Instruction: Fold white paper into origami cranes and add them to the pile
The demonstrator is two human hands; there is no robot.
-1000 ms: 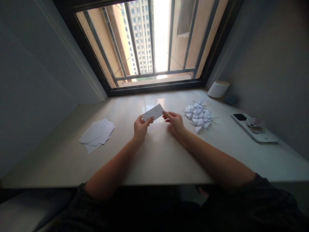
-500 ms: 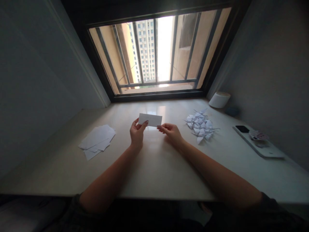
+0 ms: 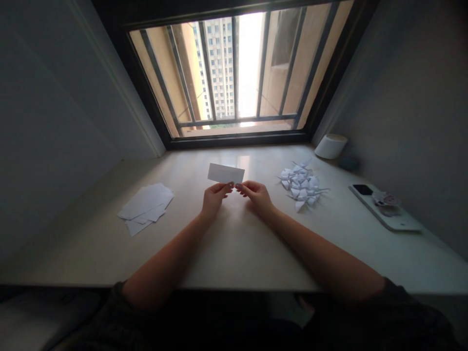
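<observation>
Between my hands is a small white rectangular piece of paper (image 3: 225, 173), raised above the table. My left hand (image 3: 215, 196) pinches its lower edge near the middle, and my right hand (image 3: 256, 193) pinches the lower right corner, the two thumbs almost meeting. To the left lies a loose stack of white paper sheets (image 3: 148, 204). On the right is a heap of folded white paper pieces (image 3: 300, 184) with thin pointed ends. How the held paper looks from behind is hidden.
The pale table (image 3: 234, 253) runs up to a barred window (image 3: 234, 73). At the right stand a white cylindrical object (image 3: 331, 146) and a dark rounded item (image 3: 348, 163). A phone (image 3: 397, 222) with a grip on its back lies near the right wall.
My left hand has slid right along the paper's lower edge, toward my right hand. The paper sits slightly higher in view. The whole scene has shifted a little upward.
</observation>
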